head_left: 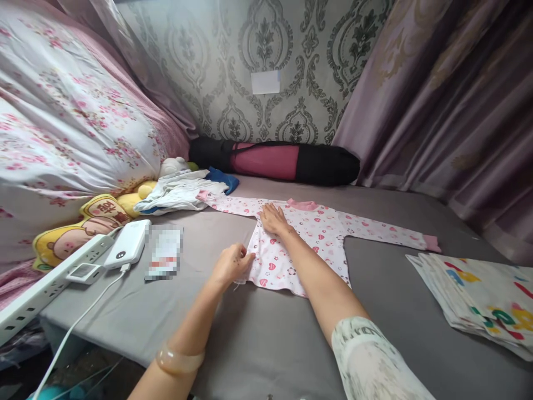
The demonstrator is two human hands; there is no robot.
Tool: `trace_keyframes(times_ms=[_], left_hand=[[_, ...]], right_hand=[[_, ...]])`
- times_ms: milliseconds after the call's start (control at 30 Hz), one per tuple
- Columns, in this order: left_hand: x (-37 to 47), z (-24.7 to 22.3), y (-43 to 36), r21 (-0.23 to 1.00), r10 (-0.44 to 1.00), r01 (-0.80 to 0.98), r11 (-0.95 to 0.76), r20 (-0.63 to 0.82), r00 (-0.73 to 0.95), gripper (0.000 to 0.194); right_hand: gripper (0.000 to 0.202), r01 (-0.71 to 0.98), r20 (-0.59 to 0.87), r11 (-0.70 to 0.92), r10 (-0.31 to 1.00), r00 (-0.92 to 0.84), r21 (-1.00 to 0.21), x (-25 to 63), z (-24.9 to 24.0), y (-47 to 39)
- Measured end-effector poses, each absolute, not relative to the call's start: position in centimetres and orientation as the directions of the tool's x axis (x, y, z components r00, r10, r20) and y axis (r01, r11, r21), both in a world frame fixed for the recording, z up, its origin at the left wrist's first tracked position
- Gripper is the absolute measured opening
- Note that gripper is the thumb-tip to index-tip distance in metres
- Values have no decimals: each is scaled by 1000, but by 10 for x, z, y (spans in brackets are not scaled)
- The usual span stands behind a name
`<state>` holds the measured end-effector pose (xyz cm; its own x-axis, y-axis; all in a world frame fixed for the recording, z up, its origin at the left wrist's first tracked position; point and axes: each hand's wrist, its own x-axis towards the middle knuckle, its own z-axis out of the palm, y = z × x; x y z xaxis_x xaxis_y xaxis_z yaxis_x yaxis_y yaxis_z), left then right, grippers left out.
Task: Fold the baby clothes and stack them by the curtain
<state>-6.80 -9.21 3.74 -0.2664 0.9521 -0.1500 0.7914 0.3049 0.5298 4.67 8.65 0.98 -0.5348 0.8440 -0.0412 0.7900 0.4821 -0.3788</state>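
A child's long-sleeved shirt, white with pink hearts and flowers, lies spread on the grey bed sheet. Its pink collar points away from me and both sleeves stretch out sideways. At the lower left corner of the hem, my left hand pinches the shirt's edge between thumb and fingers. Fingers outstretched, my right hand rests flat on the upper left part of the shirt, close to the left armpit. My right forearm covers some of the shirt's middle.
Folded patterned cloth lies at the right. On the left are a power strip, a white power bank with a cable, a blurred packet, crumpled clothes and a yellow plush cushion. A black-and-pink rolled bag lies along the wall.
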Motion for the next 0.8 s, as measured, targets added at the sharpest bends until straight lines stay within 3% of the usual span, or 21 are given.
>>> trace_keyframes(times_ms=[167, 500, 633, 800], left_hand=[[-63, 29, -106, 596, 945, 735, 322, -154, -290, 21], [-77, 34, -109, 620, 926, 693, 367, -310, -214, 32], [-81, 37, -111, 659, 930, 663, 355, -321, -179, 36], [-86, 36, -113, 746, 935, 565, 351, -316, -163, 41]], right_hand=[[63, 810, -48, 464, 858, -512, -359, 31, 9, 101], [60, 846, 71, 435, 897, -436, -308, 21, -4, 104], [61, 818, 51, 452, 883, -466, -355, 23, 0, 107], [66, 737, -17, 421, 863, -506, -529, 46, 17, 108]])
